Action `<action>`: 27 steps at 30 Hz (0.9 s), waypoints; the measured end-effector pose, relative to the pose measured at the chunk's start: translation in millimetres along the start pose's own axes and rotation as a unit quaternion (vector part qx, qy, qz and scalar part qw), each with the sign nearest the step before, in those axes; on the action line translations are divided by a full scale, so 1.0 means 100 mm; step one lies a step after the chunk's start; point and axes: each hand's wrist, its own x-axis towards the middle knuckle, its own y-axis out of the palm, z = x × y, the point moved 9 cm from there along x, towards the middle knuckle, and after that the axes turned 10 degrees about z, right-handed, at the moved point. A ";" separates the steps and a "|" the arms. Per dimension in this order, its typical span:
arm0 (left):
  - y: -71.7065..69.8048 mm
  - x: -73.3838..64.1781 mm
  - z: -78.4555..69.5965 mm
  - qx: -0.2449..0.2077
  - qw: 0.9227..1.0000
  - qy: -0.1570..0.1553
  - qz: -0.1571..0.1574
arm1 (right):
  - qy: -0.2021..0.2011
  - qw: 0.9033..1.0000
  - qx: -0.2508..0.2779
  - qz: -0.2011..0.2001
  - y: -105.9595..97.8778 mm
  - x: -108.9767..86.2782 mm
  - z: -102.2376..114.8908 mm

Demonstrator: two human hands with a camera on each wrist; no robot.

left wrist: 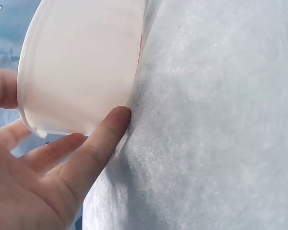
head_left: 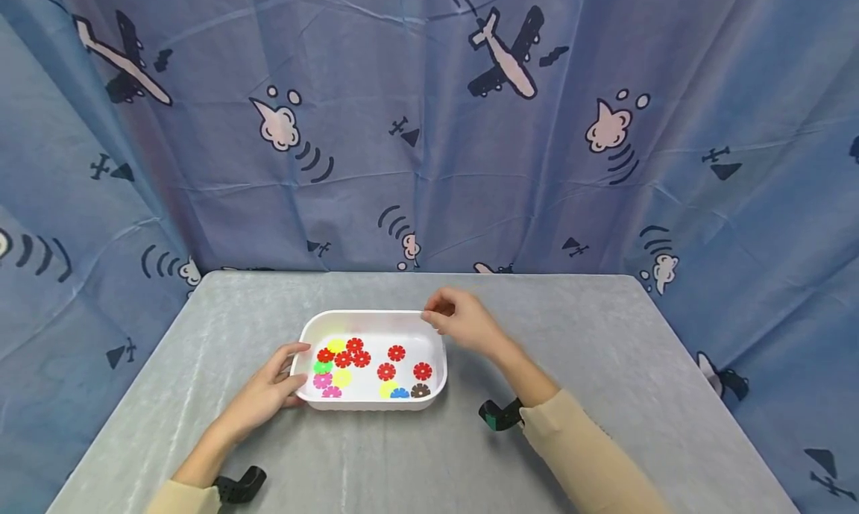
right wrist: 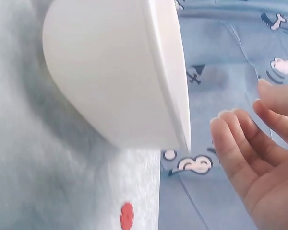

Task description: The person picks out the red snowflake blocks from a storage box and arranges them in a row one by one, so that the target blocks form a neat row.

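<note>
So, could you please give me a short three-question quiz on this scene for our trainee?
1. Multiple choice: which hand grips the end of the white plastic tray? A) right B) left C) neither
2. True or false: the brown notched disc lies in the tray's near right part, as the person sees it.
3. Short answer: in the head view, what colour is the disc immediately left of the brown one, along the tray's near side?

Key:
1. B, the left hand.
2. True.
3. Blue; it is a blue notched disc.
</note>
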 end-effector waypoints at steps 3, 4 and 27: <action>-0.01 -0.01 0.00 -0.006 1.000 0.005 0.002 | -0.006 1.000 -0.015 0.020 0.14 0.03 0.05; -0.02 -0.01 0.00 -0.006 1.000 0.007 0.000 | -0.008 0.999 -0.023 0.029 0.19 0.04 0.06; 0.00 -0.01 -0.02 -0.025 0.999 0.015 0.012 | 0.025 0.967 -0.159 0.197 1.03 0.30 -0.05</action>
